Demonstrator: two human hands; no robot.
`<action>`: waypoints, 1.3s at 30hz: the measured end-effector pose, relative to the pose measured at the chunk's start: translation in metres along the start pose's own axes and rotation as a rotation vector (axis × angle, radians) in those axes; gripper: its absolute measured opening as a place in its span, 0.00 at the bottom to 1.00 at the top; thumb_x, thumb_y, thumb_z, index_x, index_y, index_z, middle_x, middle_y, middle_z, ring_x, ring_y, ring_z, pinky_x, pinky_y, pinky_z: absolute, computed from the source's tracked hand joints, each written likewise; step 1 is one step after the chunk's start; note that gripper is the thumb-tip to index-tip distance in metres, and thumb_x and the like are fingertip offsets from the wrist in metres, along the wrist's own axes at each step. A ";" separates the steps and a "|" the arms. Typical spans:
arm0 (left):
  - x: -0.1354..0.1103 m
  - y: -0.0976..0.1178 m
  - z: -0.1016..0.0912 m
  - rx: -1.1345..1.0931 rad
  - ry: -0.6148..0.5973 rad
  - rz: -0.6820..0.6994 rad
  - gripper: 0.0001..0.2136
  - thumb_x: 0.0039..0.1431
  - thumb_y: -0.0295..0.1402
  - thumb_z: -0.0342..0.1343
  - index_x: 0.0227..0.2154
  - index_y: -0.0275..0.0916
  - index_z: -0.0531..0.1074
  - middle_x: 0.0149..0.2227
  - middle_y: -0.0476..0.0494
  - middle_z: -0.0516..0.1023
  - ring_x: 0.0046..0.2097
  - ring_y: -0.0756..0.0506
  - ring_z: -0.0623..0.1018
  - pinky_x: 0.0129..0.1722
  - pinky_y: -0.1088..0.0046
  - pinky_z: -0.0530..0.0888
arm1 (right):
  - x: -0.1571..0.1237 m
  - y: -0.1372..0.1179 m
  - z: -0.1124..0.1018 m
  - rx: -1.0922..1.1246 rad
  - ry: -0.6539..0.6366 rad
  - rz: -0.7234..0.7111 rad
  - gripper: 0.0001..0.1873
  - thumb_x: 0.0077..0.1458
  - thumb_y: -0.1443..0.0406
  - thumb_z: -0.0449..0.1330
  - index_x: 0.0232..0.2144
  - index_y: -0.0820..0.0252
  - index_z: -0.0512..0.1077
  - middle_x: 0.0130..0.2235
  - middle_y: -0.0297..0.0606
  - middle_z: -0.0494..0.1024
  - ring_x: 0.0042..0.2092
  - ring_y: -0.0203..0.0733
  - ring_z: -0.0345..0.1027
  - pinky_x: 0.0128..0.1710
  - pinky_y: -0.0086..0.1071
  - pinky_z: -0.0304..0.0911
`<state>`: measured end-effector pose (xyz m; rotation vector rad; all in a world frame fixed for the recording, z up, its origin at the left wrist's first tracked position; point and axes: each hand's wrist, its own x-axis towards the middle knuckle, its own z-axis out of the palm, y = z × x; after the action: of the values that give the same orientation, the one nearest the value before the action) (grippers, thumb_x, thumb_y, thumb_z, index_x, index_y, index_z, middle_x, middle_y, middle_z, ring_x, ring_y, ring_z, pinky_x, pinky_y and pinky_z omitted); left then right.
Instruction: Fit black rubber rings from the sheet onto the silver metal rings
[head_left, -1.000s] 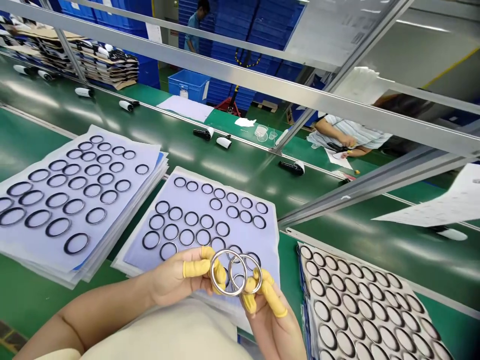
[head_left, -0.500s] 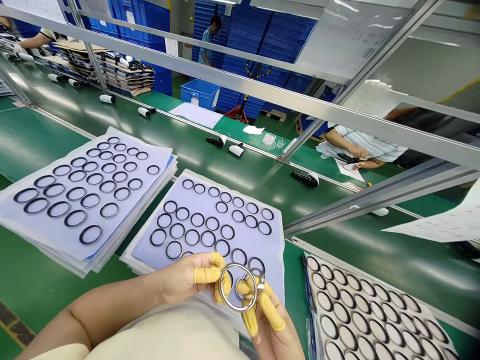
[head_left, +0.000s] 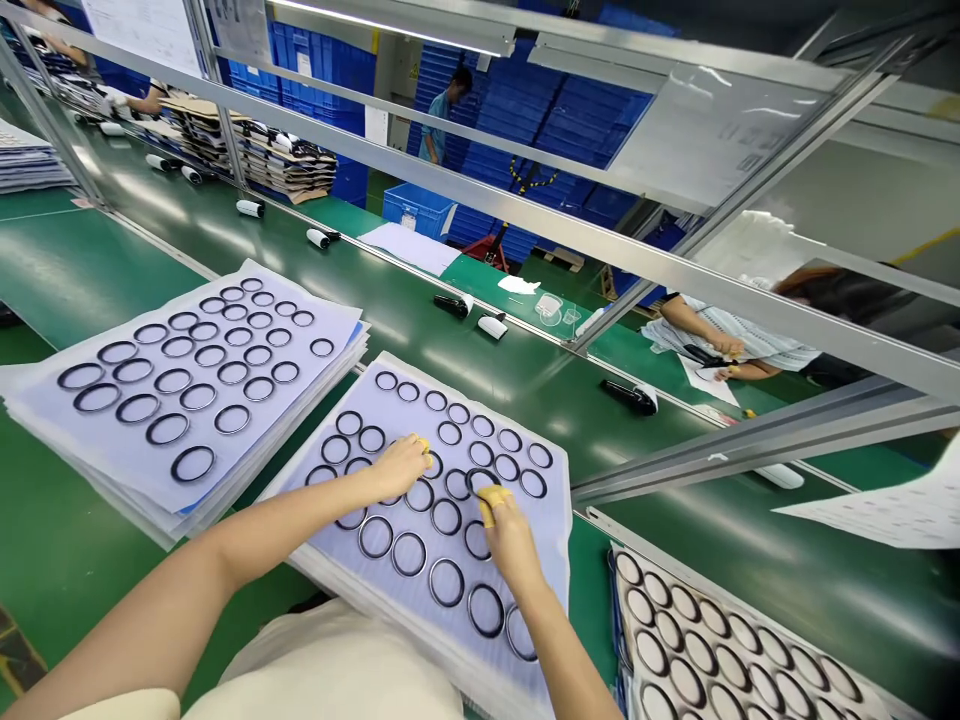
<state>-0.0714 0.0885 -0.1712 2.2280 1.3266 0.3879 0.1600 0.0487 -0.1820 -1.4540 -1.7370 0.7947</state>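
Many dark-rimmed metal rings lie in loose rows on a stack of pale lilac sheets [head_left: 525, 545] in front of me. My left hand [head_left: 401, 468], in yellow finger cots, reaches over the middle rows. Its fingers are pinched together at the edge of one ring [head_left: 433, 475], and the palm hides others beneath it. To the right, my right hand [head_left: 506, 530], also in yellow finger cots, has its fingers closed on the near edge of another ring [head_left: 472, 478]. That ring overlaps or nearly touches its left neighbour.
Another ring-covered sheet stack [head_left: 300, 440] stands left, and a tray of rings [head_left: 701, 650] lies lower right. Beyond runs a green conveyor [head_left: 390, 295] with black-and-white handheld parts [head_left: 630, 396]. A metal frame [head_left: 600, 235] crosses above. Co-workers sit and stand on the far side.
Both hands have moved apart and forward, from holding shiny rings close to my body to down over the sheet. Nearer rows of rings are now uncovered. My view has shifted slightly.
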 end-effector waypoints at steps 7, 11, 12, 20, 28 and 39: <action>0.019 -0.009 0.023 0.205 -0.059 0.063 0.12 0.64 0.35 0.54 0.47 0.35 0.70 0.50 0.39 0.73 0.49 0.42 0.74 0.48 0.56 0.73 | 0.021 0.020 0.018 -0.016 -0.166 -0.014 0.10 0.63 0.61 0.57 0.44 0.59 0.72 0.47 0.40 0.75 0.43 0.41 0.72 0.43 0.41 0.70; 0.021 -0.013 0.022 0.135 -0.031 0.073 0.11 0.64 0.35 0.55 0.46 0.35 0.71 0.48 0.40 0.73 0.48 0.42 0.75 0.47 0.57 0.74 | 0.021 0.011 0.011 0.149 -0.085 0.087 0.09 0.62 0.60 0.58 0.39 0.60 0.72 0.42 0.38 0.76 0.40 0.40 0.71 0.41 0.39 0.69; 0.020 -0.013 0.020 0.094 -0.014 0.071 0.10 0.63 0.34 0.55 0.44 0.35 0.71 0.47 0.41 0.74 0.47 0.43 0.75 0.47 0.57 0.73 | 0.018 0.006 0.008 0.211 -0.045 0.124 0.11 0.61 0.58 0.59 0.37 0.60 0.72 0.40 0.37 0.76 0.37 0.39 0.71 0.38 0.37 0.69; -0.020 0.029 -0.028 -0.473 0.126 0.015 0.10 0.68 0.34 0.42 0.37 0.37 0.67 0.38 0.42 0.77 0.39 0.47 0.77 0.40 0.69 0.73 | -0.049 -0.074 -0.021 0.808 0.143 0.422 0.20 0.50 0.46 0.62 0.30 0.56 0.70 0.24 0.31 0.70 0.21 0.32 0.55 0.18 0.27 0.52; -0.071 0.071 -0.066 -1.610 -0.137 -0.071 0.17 0.53 0.46 0.63 0.29 0.35 0.69 0.27 0.48 0.73 0.29 0.52 0.72 0.31 0.78 0.68 | -0.075 -0.115 -0.023 1.299 0.110 0.563 0.16 0.42 0.55 0.73 0.26 0.57 0.75 0.23 0.31 0.75 0.18 0.27 0.53 0.17 0.23 0.48; -0.081 0.082 -0.068 -1.821 -0.258 -0.117 0.18 0.49 0.43 0.67 0.28 0.34 0.67 0.25 0.46 0.76 0.26 0.52 0.74 0.26 0.79 0.68 | -0.085 -0.105 -0.015 1.286 0.086 0.541 0.12 0.49 0.54 0.68 0.32 0.52 0.77 0.29 0.36 0.75 0.22 0.33 0.56 0.22 0.30 0.55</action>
<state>-0.0838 0.0045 -0.0681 0.5983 0.4110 0.7690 0.1244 -0.0526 -0.0991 -0.9376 -0.4204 1.6567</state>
